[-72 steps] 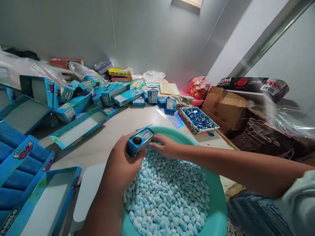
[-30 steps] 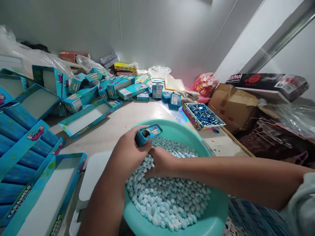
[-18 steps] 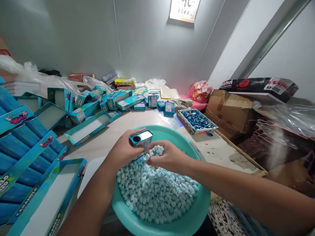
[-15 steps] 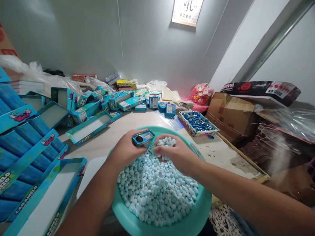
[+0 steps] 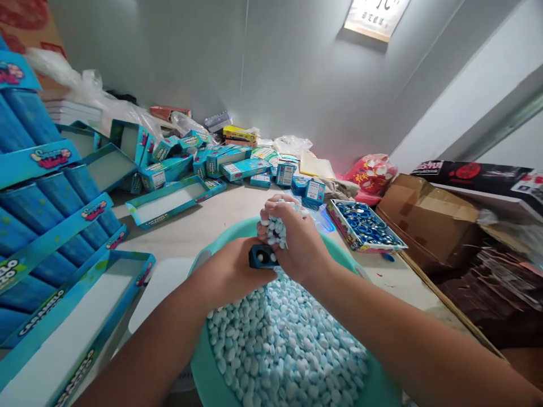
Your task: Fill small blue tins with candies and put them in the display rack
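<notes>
A small blue container [image 5: 255, 258] with a round dark opening is gripped in my left hand [image 5: 231, 265], opening toward me. A few candies show inside that opening. My right hand [image 5: 303, 240] is cupped around a handful of pale blue and white candies [image 5: 275, 229], tilted just above the container. Both hands are over a turquoise basin [image 5: 201, 362] filled with the same candies [image 5: 292, 339]. The container's far side is hidden by my hands.
Stacked blue display boxes [image 5: 59, 198] rise at the left, beside an open tray [image 5: 80, 328]. More blue boxes [image 5: 229, 161] lie along the back. At the right stand a box of blue lids [image 5: 365, 226] and a cardboard carton [image 5: 428, 220].
My right hand has lifted its candies and tilted them over the container. The container has turned its opening toward me, and candies now show in it. The view has shifted left.
</notes>
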The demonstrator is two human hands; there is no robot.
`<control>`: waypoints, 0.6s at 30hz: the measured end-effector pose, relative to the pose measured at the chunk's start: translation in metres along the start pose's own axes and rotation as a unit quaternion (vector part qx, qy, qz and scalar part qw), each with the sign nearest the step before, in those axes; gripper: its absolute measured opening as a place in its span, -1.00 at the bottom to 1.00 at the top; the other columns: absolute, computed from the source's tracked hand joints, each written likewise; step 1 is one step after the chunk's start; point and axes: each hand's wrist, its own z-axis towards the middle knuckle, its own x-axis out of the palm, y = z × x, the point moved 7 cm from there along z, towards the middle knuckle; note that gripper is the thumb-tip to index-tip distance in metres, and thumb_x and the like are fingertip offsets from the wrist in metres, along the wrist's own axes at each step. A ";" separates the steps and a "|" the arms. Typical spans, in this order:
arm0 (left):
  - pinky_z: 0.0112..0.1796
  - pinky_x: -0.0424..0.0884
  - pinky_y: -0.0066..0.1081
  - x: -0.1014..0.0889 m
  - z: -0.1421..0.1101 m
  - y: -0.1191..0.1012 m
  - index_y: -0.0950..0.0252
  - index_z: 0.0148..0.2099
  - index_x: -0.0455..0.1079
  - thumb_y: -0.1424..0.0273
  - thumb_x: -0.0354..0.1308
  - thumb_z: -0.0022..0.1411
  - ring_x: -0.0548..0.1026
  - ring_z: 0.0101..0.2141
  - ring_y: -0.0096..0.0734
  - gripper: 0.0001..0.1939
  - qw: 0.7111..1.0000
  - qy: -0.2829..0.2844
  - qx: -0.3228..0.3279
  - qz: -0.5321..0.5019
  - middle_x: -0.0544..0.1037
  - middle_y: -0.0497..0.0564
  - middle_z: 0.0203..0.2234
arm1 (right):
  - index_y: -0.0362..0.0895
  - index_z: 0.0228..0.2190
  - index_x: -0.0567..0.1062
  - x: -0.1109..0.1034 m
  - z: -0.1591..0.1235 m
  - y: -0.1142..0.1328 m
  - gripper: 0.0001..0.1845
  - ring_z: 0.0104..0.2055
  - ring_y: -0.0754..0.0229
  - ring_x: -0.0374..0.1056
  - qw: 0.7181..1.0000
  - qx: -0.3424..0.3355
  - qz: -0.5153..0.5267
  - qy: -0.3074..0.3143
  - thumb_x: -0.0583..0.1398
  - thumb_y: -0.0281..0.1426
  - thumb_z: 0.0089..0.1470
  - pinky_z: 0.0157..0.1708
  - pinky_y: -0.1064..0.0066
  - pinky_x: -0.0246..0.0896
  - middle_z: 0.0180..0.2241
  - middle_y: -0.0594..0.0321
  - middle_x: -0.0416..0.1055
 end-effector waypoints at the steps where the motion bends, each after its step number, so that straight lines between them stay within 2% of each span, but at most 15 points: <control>1: -0.51 0.23 -0.40 -0.001 0.000 0.001 0.20 -0.27 0.52 0.34 0.22 0.08 0.51 -0.38 -0.19 -0.87 1.000 -0.008 0.002 -0.002 0.60 -0.06 -0.42 | -0.08 -0.35 0.36 0.000 0.000 -0.002 -0.71 -0.51 0.28 0.25 1.000 -0.003 0.001 0.003 0.36 -0.33 -0.06 -0.52 0.52 0.18 -0.48 0.40 0.31; 8: -0.41 0.34 -0.37 0.002 0.002 0.006 0.16 -0.12 0.52 0.26 0.28 0.12 0.55 -0.26 -0.11 -0.75 1.000 -0.011 0.007 -0.021 0.62 -0.07 -0.28 | -0.05 -0.40 0.31 -0.001 -0.002 -0.005 -0.71 -0.47 0.23 0.30 1.000 0.003 -0.007 0.020 0.34 -0.27 -0.03 -0.41 0.43 0.31 -0.51 0.42 0.28; 12: -0.46 0.31 -0.38 0.003 0.006 0.015 0.18 -0.15 0.51 0.22 0.32 0.08 0.53 -0.33 -0.13 -0.72 0.999 -0.032 -0.011 -0.013 0.60 -0.05 -0.34 | -0.07 -0.42 0.32 0.000 -0.001 -0.005 -0.75 -0.48 0.25 0.31 0.999 0.008 0.011 0.036 0.32 -0.31 0.01 -0.40 0.45 0.34 -0.52 0.41 0.30; 16: -0.45 0.32 -0.40 0.006 0.006 0.021 0.20 -0.09 0.45 0.18 0.32 0.09 0.53 -0.30 -0.15 -0.65 0.999 -0.025 -0.027 -0.026 0.59 -0.06 -0.29 | -0.08 -0.41 0.35 -0.003 -0.001 -0.006 -0.76 -0.43 0.24 0.39 0.999 0.008 0.017 0.037 0.34 -0.35 -0.01 -0.42 0.49 0.35 -0.45 0.39 0.37; 18: -0.43 0.32 -0.41 0.006 0.005 0.016 0.20 -0.11 0.43 0.17 0.29 0.14 0.53 -0.29 -0.20 -0.68 1.000 -0.003 -0.020 -0.022 0.59 -0.07 -0.30 | -0.07 -0.42 0.34 -0.005 -0.002 -0.007 -0.72 -0.42 0.23 0.40 0.999 0.018 0.018 0.032 0.37 -0.34 -0.03 -0.41 0.48 0.38 -0.42 0.38 0.40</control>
